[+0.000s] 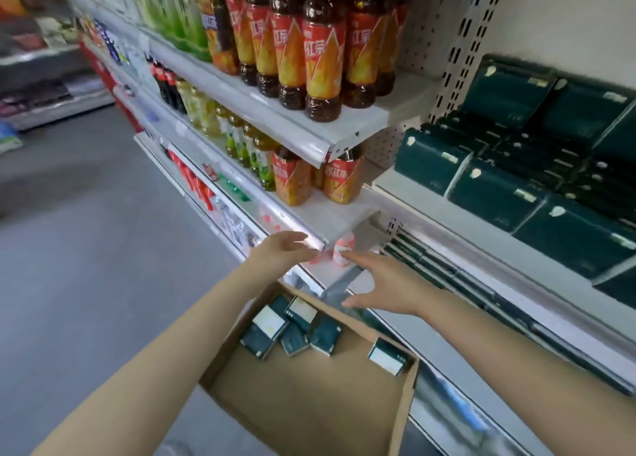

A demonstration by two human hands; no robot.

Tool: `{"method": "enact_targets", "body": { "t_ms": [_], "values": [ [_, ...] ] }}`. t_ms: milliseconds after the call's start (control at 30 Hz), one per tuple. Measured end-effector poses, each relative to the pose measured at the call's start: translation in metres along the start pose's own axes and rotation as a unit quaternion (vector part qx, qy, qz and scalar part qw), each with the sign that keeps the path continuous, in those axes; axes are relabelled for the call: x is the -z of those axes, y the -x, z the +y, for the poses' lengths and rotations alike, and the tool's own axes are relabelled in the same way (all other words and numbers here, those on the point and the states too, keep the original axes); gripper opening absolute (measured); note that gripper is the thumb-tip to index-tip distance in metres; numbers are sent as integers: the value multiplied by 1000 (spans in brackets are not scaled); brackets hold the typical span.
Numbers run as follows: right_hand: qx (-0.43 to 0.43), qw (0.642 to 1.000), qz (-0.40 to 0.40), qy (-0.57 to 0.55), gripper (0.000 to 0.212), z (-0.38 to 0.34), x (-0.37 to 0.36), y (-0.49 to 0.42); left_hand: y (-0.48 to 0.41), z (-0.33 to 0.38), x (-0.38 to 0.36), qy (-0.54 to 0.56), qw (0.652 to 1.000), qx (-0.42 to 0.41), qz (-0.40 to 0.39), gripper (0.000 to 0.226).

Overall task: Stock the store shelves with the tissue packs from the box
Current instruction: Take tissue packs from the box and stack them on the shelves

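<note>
Box [303,407] cut off below — tissue packs [325,335] inside; left hand [282,249], right hand [382,283] fingers spread, empty.

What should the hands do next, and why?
Probably lower the right hand into the box and grip one of the boxed packs. It and the left hand hover open and empty above the box. Several packs lie at its far end, and the shelf to the right holds rows of matching shelved packs.
</note>
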State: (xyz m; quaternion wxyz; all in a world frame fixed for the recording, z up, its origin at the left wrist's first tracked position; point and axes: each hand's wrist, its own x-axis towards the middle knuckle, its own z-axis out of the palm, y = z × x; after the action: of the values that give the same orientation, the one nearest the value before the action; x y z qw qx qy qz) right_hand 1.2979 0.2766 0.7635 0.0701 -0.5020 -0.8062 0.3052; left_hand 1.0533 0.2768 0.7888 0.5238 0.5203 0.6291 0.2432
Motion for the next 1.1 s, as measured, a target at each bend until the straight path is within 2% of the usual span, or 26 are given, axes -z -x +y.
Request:
{"method": "enact_targets", "body": {
  "t_ms": [200,300,333,433,467,533,633,700,833,967,1100],
  "values": [
    [-41,998,-39,-40,93,3,-43,-9,10,-64,7,-31,998,45,-26,60],
    [-84,992,-37,-83,90,18,-75,-10,7,-105,-2,-35,996,76,-22,40],
    [-105,987,-36,-114,86,25,-91,-8,5,-125,-9,-37,995,93,-24,42],
    [-192,945,-30,-264,63,49,-146,-2,-4,-191,-38,-56,986,151,-33,58],
    [-222,927,-26,-300,62,58,-166,0,-7,-210,-48,-63,983,167,-36,60],
    [-280,896,-31,-342,66,88,-216,-4,-26,-257,-72,-63,977,200,-28,62],
    [-370,833,-39,-409,48,138,-292,-5,-58,-324,-108,-60,968,242,-9,67],
    [-405,796,-48,-448,40,166,-332,-3,-74,-362,-135,-61,963,261,-17,71],
    [-443,738,-47,-506,38,223,-389,-19,-113,-420,-180,-52,960,277,-5,65],
    [-460,705,-51,-536,52,260,-421,-48,-156,-451,-200,-56,965,256,15,57],
    [-461,703,-34,-540,54,286,-439,-91,-198,-470,-200,-46,968,239,55,53]
  ]
}}
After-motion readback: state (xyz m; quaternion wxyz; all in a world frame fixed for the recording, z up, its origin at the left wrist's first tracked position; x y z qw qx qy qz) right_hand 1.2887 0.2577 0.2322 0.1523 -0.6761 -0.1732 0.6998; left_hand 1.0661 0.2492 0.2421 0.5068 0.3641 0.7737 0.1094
